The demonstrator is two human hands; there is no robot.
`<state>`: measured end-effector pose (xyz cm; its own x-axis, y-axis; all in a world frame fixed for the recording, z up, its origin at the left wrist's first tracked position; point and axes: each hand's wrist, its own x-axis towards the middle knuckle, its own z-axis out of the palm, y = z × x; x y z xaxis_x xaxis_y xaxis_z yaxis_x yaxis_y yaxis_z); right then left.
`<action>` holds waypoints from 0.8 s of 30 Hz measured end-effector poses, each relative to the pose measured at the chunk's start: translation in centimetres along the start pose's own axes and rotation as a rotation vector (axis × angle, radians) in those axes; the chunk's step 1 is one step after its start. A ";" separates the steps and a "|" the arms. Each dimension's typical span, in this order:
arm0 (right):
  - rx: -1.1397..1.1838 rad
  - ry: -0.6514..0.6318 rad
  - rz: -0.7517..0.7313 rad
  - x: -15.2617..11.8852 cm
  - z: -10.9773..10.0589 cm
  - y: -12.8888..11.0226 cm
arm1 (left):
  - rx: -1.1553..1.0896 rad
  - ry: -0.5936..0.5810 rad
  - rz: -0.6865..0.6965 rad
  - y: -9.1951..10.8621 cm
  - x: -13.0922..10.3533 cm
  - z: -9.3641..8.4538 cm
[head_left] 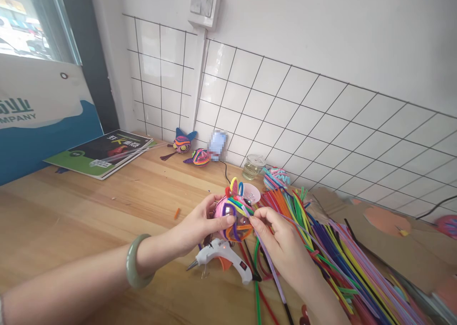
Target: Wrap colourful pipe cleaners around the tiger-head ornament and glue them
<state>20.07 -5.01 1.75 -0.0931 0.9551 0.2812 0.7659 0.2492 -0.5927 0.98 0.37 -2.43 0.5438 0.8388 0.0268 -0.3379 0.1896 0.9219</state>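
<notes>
A round ornament (pixel 233 220), clear and partly covered with pink, purple, green and orange pipe cleaners, is held above the table. My left hand (pixel 213 219) grips its left side, the thumb across its front. Thumb and fingers of my right hand (pixel 271 227) pinch a light purple pipe cleaner (pixel 270 263) at the ornament's right side; its length hangs down toward the front. Red, yellow and blue loops stand on top of the ornament. Just beneath lies a white glue gun (pixel 224 254), nozzle to the left.
Many coloured pipe cleaners (pixel 342 258) spread over the right side. A glass jar (pixel 253 167), a pink dish (pixel 251 193), and finished ornaments (pixel 182 143) stand near the gridded wall. Magazines (pixel 107 151) lie at the left back; cardboard (pixel 378 239) is at the right.
</notes>
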 end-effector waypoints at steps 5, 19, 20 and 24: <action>0.001 -0.006 0.013 0.0 -0.2 -0.4 | -0.029 -0.033 -0.017 -0.1 0.1 0.0; 0.016 -0.008 0.023 -0.5 0.0 -0.9 | -0.184 -0.078 -0.113 -0.3 0.4 -0.6; 0.021 -0.005 0.017 -0.6 0.1 -1.0 | -0.192 -0.085 -0.112 -0.4 0.4 -0.7; 0.024 0.015 -0.007 -0.9 0.1 -1.3 | -0.228 -0.100 -0.102 -0.5 0.6 -0.9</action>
<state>19.07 -6.19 2.19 -0.0887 0.9507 0.2971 0.7498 0.2600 -0.6084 0.80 1.18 -3.24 0.6532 0.7571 -0.0132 -0.4355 0.3899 0.8114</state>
